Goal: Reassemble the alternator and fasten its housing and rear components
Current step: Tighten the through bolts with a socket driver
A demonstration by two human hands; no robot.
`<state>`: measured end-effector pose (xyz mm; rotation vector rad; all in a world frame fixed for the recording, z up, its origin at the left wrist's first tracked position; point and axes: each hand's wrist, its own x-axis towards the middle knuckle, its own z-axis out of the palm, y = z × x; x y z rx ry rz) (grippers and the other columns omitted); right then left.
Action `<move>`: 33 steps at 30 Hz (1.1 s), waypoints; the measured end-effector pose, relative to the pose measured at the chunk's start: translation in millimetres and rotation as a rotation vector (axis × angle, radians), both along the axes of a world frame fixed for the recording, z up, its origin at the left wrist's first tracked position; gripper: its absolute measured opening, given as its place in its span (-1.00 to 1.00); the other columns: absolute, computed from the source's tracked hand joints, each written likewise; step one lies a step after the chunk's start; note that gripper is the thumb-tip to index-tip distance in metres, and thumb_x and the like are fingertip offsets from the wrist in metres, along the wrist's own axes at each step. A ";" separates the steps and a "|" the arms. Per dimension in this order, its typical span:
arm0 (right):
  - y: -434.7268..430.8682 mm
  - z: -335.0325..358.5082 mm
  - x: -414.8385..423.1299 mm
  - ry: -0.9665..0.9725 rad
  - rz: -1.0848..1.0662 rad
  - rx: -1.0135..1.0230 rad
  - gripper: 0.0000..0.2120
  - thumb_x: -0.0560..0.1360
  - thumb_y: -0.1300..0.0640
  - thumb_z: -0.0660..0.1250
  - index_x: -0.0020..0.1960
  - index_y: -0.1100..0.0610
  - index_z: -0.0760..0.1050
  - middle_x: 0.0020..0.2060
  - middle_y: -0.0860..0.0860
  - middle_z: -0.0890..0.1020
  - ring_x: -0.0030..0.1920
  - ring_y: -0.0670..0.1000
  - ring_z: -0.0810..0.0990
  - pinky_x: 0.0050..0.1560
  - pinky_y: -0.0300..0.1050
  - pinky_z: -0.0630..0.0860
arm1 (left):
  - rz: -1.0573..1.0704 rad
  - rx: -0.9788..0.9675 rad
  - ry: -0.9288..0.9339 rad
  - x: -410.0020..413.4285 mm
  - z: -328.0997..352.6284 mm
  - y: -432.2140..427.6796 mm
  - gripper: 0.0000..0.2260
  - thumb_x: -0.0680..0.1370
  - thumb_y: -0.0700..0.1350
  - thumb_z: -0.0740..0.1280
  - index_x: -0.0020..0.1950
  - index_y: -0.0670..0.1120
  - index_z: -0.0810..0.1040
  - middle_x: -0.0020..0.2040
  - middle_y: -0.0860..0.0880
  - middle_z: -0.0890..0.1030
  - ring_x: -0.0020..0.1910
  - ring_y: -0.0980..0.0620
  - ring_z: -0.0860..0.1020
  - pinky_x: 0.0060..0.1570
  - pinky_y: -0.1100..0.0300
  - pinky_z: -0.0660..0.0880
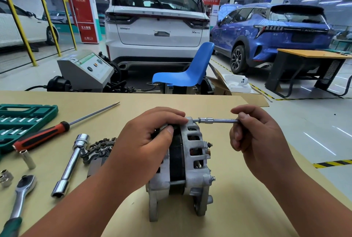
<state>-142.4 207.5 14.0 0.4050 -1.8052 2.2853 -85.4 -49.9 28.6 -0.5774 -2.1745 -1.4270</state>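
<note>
Alternator point(182, 164) stands on edge mid-bench point(228, 208) in my head view, my left hand point(144, 141) with fingers wrapped over its top to steady it, while my right hand point(257, 137) pinches the tail of a socket extension point(217, 121) set at the upper housing ear. I judge I'm running in a through bolt by hand; next I must twirl the bar square, then reach for the ratchet point(22, 189). The bolt head is hidden inside the socket, and my left palm covers the front housing
</note>
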 end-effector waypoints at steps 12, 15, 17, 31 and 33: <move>-1.1 1.8 0.7 -0.008 0.010 0.007 -0.79 0.60 0.15 0.25 0.04 0.07 0.67 -0.43 0.14 0.46 -0.43 0.10 0.43 -0.45 -0.08 0.41 | 0.002 0.000 0.002 0.2 0.7 0.2 -0.66 0.56 -0.19 0.25 0.12 0.09 0.76 0.19 0.28 0.70 0.28 0.22 0.62 0.18 0.43 0.49; -0.8 2.4 1.8 -0.002 0.012 0.008 -0.79 0.62 0.17 0.25 0.04 0.07 0.67 -0.43 0.15 0.46 -0.42 0.09 0.43 -0.45 -0.09 0.42 | 0.000 0.001 0.002 0.7 1.0 0.4 -0.66 0.56 -0.19 0.25 0.12 0.09 0.76 0.19 0.27 0.70 0.29 0.21 0.62 0.18 0.44 0.48; -0.4 1.8 2.1 0.003 0.010 0.014 -0.75 0.67 0.22 0.21 0.04 0.07 0.67 -0.43 0.14 0.46 -0.42 0.09 0.43 -0.45 -0.09 0.42 | 0.002 -0.002 0.003 0.4 1.1 0.3 -0.66 0.56 -0.19 0.24 0.12 0.10 0.76 0.19 0.27 0.70 0.28 0.22 0.62 0.18 0.44 0.48; -0.9 1.6 0.3 -0.004 0.008 0.009 -0.80 0.58 0.13 0.26 0.04 0.09 0.67 -0.42 0.15 0.46 -0.43 0.10 0.43 -0.46 -0.08 0.40 | 0.003 0.001 0.006 0.3 1.5 1.0 -0.66 0.56 -0.19 0.25 0.10 0.12 0.75 0.19 0.28 0.70 0.29 0.21 0.63 0.19 0.43 0.49; -0.6 0.9 -0.1 -0.006 0.011 0.008 -0.80 0.59 0.14 0.26 0.04 0.09 0.67 -0.42 0.15 0.46 -0.43 0.09 0.43 -0.45 -0.08 0.40 | 0.005 0.000 0.007 0.0 1.6 1.0 -0.66 0.56 -0.19 0.25 0.11 0.12 0.75 0.19 0.27 0.70 0.29 0.21 0.63 0.18 0.44 0.48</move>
